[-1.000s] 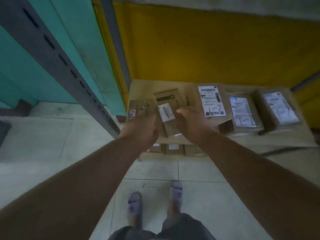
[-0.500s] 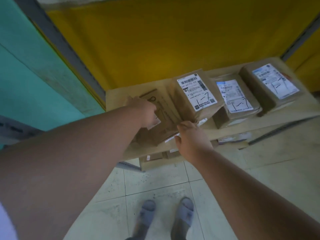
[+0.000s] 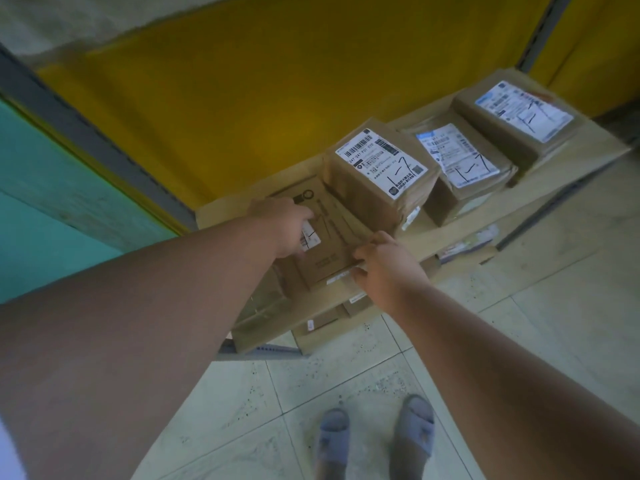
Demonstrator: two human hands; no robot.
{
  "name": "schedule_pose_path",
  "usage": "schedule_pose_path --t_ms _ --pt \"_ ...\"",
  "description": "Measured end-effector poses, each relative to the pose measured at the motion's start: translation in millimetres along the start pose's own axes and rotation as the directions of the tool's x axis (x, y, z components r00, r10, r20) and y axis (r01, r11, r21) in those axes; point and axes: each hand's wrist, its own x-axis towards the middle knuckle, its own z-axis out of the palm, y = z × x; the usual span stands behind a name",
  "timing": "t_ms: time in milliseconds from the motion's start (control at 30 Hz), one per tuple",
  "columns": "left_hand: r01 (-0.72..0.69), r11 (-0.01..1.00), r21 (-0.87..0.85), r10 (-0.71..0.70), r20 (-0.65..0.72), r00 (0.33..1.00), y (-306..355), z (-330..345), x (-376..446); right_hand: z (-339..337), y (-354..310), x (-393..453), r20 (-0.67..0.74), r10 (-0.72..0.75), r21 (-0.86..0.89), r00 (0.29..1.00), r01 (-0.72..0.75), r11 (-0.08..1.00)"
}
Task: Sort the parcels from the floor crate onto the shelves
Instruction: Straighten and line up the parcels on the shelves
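Yellow backing behind a low shelf [image 3: 540, 188] with a row of parcels.

Both hands settle a flat parcel [image 3: 332, 237] at the shelf's left end, on top of another box [image 3: 266, 306] and just beside the tall labelled parcel [image 3: 377, 174]. The left hand [image 3: 287, 226] rests on top near its small label, fingers bent over it; the right hand [image 3: 384, 268] pinches the near edge. To do it well, I would slide it back until square with the row, label up, then let go. Two more labelled parcels [image 3: 464, 164] [image 3: 519, 119] sit to the right; more boxes [image 3: 346, 317] lie on the level below. No floor crate is visible.
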Motion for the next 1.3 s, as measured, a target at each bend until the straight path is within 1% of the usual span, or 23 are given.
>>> schedule_pose_path --t_ms 100,333,400,500,600,700,800,833,900,1000,1100,1300 --pt "0.002 1.0 0.013 -0.002 0.003 1.0 2.9 1.8 -4.1 1.4 -2.7 0.7 -0.014 -0.003 -0.02 1.0 0.002 1.0" --pt "0.028 0.998 0.063 -0.03 0.04 0.999 11.4 0.7 -16.4 -1.1 -4.2 -4.9 0.034 0.01 -0.055 0.999 -0.008 0.998" --pt "0.029 0.997 0.071 -0.032 0.044 0.999 13.2 0.8 -18.3 -7.0 -1.2 -9.5 -0.004 -0.006 -0.061 1.0 0.006 0.998" --pt "0.025 0.998 0.06 -0.027 0.037 0.999 11.5 0.1 -19.2 -23.8 3.5 -20.7 -0.118 -0.042 -0.061 0.992 0.035 0.998" --pt "0.023 0.999 -0.035 -0.024 -0.017 1.0 11.0 -5.9 -21.2 -47.7 13.1 -27.4 -0.206 -0.092 -0.079 0.974 0.077 0.994" --pt "-0.009 0.982 -0.191 -0.021 -0.157 0.987 18.0 -22.8 -17.5 -73.2 30.6 -19.1 -0.287 -0.13 -0.093 0.949 0.107 0.99" --pt "-0.035 0.941 -0.335 -0.071 -0.3 0.951 27.5 -43.9 -6.5 -95.0 50.2 0.8 -0.279 -0.109 -0.086 0.954 0.088 0.992" --pt "-0.031 0.921 -0.388 -0.102 -0.317 0.943 29.6 -50.4 -1.8 -100.9 55.7 9.4 -0.257 -0.103 -0.093 0.961 0.082 0.992" --pt "-0.033 0.889 -0.457 -0.12 -0.302 0.946 36.6 -60.1 6.8 -109.2 67.0 23.6 -0.197 -0.096 -0.12 0.976 0.073 0.99" --pt "-0.011 0.878 -0.478 -0.122 -0.247 0.961 45.9 -68.0 18.8 -113.4 76.6 35.9 -0.099 -0.103 -0.147 0.99 0.088 0.985" --pt "0.027 0.839 -0.544 -0.166 -0.208 0.964 53.0 -69.6 26.6 -113.7 78.9 36.4 -0.111 -0.14 -0.129 0.984 0.126 0.984" --pt "0.025 0.819 -0.574 -0.158 -0.184 0.97 59.1 -67.8 25.7 -106.8 85.2 21.2 -0.151 -0.17 -0.114 0.974 0.154 0.981"
